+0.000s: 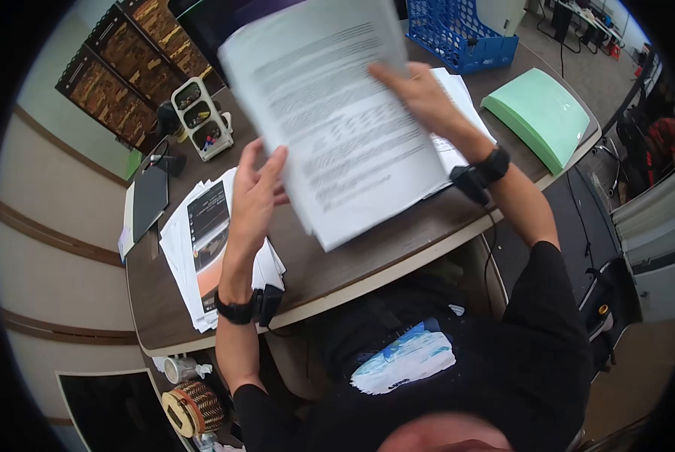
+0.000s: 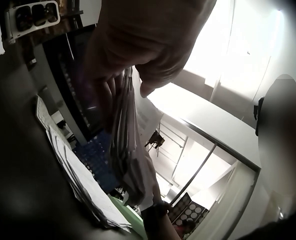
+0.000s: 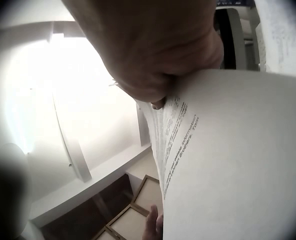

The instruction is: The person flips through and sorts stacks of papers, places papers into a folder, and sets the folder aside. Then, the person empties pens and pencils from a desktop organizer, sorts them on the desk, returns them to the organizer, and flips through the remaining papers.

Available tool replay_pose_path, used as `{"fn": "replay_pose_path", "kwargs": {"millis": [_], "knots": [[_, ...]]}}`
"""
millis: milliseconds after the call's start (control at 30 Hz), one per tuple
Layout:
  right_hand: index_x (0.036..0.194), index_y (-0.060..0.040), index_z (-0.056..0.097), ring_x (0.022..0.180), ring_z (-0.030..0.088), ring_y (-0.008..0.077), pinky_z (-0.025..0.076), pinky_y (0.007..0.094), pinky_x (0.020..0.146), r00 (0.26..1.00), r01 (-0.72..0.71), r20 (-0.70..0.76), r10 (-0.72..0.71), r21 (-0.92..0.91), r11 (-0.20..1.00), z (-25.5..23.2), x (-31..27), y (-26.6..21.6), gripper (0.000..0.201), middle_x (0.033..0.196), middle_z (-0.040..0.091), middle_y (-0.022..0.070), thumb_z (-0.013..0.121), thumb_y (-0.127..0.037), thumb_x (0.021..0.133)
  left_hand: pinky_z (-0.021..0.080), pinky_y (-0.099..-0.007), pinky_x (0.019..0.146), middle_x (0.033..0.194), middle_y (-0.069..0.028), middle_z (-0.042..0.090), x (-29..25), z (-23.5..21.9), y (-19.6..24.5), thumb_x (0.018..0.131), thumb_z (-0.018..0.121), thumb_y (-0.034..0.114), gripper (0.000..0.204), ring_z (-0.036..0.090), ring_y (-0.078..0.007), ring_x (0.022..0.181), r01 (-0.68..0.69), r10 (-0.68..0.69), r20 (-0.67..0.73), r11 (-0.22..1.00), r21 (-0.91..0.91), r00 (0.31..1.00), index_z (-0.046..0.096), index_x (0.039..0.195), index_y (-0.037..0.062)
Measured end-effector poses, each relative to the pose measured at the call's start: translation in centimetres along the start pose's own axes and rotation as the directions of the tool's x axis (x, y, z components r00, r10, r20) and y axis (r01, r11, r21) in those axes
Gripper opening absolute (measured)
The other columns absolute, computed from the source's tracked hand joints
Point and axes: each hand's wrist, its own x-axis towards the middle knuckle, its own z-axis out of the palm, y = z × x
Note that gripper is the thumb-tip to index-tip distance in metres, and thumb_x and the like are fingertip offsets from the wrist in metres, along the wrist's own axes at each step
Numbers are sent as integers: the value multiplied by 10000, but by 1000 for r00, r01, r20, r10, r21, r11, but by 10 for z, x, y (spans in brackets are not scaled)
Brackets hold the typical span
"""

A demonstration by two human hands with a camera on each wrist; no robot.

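Observation:
A thick stack of printed papers [image 1: 352, 162] is held up, tilted, over the brown desk [image 1: 352, 264]. My right hand [image 1: 431, 102] grips its right side, with the thumb across the printed front. At the left edge is my left hand [image 1: 253, 200]. The left wrist view shows that stack [image 2: 125, 145] edge-on, its many sheets between the left thumb and fingers. In the right wrist view, the right hand [image 3: 158, 55] bends over the paper's edge, and part of the front sheet carries small text.
Loose papers [image 1: 173, 237] lie spread on the desk's left, beside a dark flat folder [image 1: 150, 200]. More sheets [image 1: 461, 98] lie beneath the right arm. Farther back are a white organizer [image 1: 203, 120] holding small items, a blue crate [image 1: 489, 54] and a curved light-green object [image 1: 540, 113].

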Motion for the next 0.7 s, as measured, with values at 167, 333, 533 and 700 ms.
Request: {"fn": "replay_pose_path", "kwargs": {"millis": [167,333,533,700], "knots": [[1288,67,719,935,754,156,608,289,830,950,-52,-303,80,99,994,-86,13,-7,536,1110,791,110,739,-419,1065,659,-396,925,1419,-242,646,24,18,-11,1150,563,440,566,749,-357,1191,40,-35,169,999,-22,985,452,1578,85],[1355,90,652,986,774,192,634,313,883,941,-106,-283,188,280,954,-174,25,4,598,1166,779,133,766,-408,1044,614,-454,1032,1486,-248,622,54,27,-27,1138,572,480,609,721,-374,1248,59,-65,232,998,35,971,447,1574,74],[1311,95,701,1011,774,195,611,318,856,888,-399,-310,340,-148,905,-176,0,49,586,1185,790,157,776,-410,1023,572,-462,1097,1520,-269,582,91,52,-56,1101,620,512,732,625,-378,1385,139,-189,241,968,209,952,394,1615,42],[1335,67,689,1072,758,359,578,429,960,951,-299,-219,218,-830,470,-174,-24,107,700,1203,763,277,780,-515,957,578,-457,1075,1542,-298,535,115,74,-73,1047,706,463,848,584,-358,1415,211,-251,196,956,204,948,339,1630,-32]]}}
